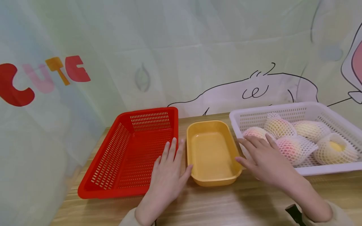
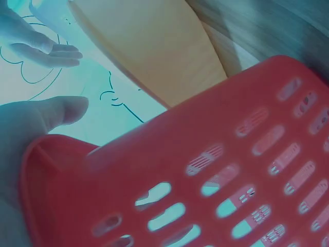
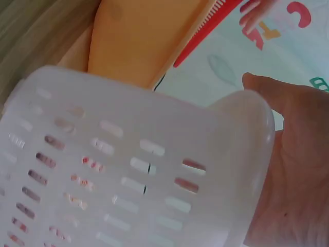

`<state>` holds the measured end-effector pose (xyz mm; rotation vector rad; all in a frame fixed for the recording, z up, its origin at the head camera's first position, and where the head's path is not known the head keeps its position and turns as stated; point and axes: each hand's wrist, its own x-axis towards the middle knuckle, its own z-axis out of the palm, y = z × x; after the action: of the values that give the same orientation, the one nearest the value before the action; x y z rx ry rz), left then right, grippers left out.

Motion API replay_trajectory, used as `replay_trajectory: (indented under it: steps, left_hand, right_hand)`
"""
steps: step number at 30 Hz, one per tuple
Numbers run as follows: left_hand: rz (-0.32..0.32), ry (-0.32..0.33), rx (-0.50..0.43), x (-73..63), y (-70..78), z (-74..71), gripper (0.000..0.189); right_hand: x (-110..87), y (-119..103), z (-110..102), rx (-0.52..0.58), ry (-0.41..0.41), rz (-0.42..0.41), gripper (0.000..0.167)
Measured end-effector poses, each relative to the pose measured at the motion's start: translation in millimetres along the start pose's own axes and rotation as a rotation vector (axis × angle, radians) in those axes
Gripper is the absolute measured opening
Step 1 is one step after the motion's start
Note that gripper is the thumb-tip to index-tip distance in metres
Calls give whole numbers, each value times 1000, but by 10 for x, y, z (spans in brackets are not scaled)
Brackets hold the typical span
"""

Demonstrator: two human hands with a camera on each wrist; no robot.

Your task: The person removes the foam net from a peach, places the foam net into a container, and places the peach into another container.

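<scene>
My left hand (image 1: 168, 175) lies over the right-hand rim of a red plastic basket (image 1: 138, 157), fingers straight and thumb spread toward the yellow tray. In the left wrist view, the thumb (image 2: 67, 110) shows just past the basket's corner. My right hand (image 1: 268, 160) is over the near left corner of a white plastic basket (image 1: 336, 169), its fingers loosely extended. Several round pink and yellow fruits (image 1: 289, 149) in white foam nets lie inside that basket. Between the hands stands a yellow tray (image 1: 213, 153) with nothing in it. Neither hand grips anything.
All three containers stand on a wood-grain table (image 1: 203, 204). Close behind them hangs a pale curtain (image 1: 175, 69) with cartoon drawings and coloured letters, which also runs along the left side. A dark object (image 1: 294, 213) shows at the right wrist.
</scene>
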<state>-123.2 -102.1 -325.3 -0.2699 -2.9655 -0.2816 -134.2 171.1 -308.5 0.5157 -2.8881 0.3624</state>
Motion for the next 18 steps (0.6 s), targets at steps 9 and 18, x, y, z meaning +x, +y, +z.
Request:
replay_trajectory:
  steps: [9,18]
  left_hand:
    - [12,16,19,-15,3,20,84]
    - [55,66,21,-53,36,-16,82]
  right_hand:
    - [10,241,-134,-28,15,42,61]
    - [38,813,-254,-46,-47,115,61]
